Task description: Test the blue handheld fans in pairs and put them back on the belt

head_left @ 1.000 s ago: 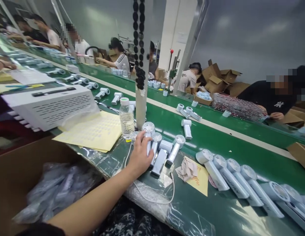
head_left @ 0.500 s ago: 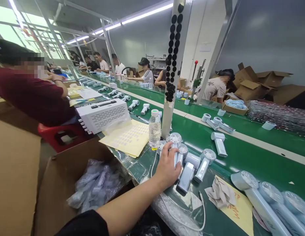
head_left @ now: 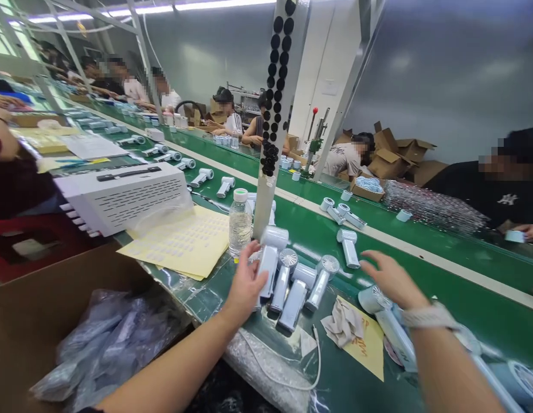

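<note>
Left forearm, bare [head_left: 176, 364]: extended diagonally upward from lower left; wrist nearly straight. Left hand, bare [head_left: 245, 284]: fingers curved and pointing upward, thumb parted from them. Right forearm, bare [head_left: 455, 367]: rising from lower right, angled leftward; wrist ringed by a pale, broad band [head_left: 430, 316]. Right hand, bare [head_left: 391, 280]: palm downward, fingers loosely parted, pointing left.

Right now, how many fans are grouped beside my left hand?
4 visible: first fan at left hand; rightward, second fan, third fan, fourth fan. Hand may hide more.
</note>
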A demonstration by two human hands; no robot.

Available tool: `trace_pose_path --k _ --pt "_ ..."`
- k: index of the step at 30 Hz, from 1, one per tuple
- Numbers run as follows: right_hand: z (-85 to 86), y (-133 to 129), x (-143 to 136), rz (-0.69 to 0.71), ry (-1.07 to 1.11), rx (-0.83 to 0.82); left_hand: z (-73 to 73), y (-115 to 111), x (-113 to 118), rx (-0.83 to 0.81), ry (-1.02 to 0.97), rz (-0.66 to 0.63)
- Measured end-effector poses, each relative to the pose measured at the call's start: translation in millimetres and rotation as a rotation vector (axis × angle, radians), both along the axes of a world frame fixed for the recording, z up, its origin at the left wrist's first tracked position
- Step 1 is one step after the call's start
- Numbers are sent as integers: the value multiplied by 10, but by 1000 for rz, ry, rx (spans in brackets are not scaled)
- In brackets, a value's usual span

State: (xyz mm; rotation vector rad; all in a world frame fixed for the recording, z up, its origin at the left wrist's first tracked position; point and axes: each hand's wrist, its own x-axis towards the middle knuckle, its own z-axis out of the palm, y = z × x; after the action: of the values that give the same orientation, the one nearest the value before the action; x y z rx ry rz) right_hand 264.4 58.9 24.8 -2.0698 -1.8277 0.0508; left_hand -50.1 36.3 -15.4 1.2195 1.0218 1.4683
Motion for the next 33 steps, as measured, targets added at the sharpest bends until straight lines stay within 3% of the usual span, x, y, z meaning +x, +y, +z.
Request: trace_pose_path --k 3,6,9,12,15,18,20,22,24,27,31,33 --pt "-72 185 -145 -65 14 -122 169 -105 -160 -245 -383 -261" --pt "-32 397 -271 -105 58 -151 270 -241 -254 -358 -459 -501" --pt "123 418 -287 -145 105 -132 253 -332 -225 -348 -459 -607" --pt "243 96 -360 -160 148 -64 185 -351 -74 -364 -485 -630" --pt "224 -515 -665 -79 180 32 133 -328 148 -417 -572 -670" --pt "90 -1118 -1047 208 196 239 93 -313 329 -454 -663 -667" --pt "-31 -1357 -1199 359 254 231 63 -318 376 -467 -672 -629" --pt "-171 -1428 -1236 320 333 123 36 -333 362 -459 -651 -583" --pt "-326 -1371 -1211 174 351 45 19 -353 305 -446 -612 -543" --pt "-510 -1233 -1204 68 293 34 36 -373 194 -418 -519 -514" --pt "-475 -1279 -1294 138 352 5 131 -359 88 -286 -423 -545" --pt "-368 -1391 -1321 252 549 -150 183 -339 83 -233 -424 -565"
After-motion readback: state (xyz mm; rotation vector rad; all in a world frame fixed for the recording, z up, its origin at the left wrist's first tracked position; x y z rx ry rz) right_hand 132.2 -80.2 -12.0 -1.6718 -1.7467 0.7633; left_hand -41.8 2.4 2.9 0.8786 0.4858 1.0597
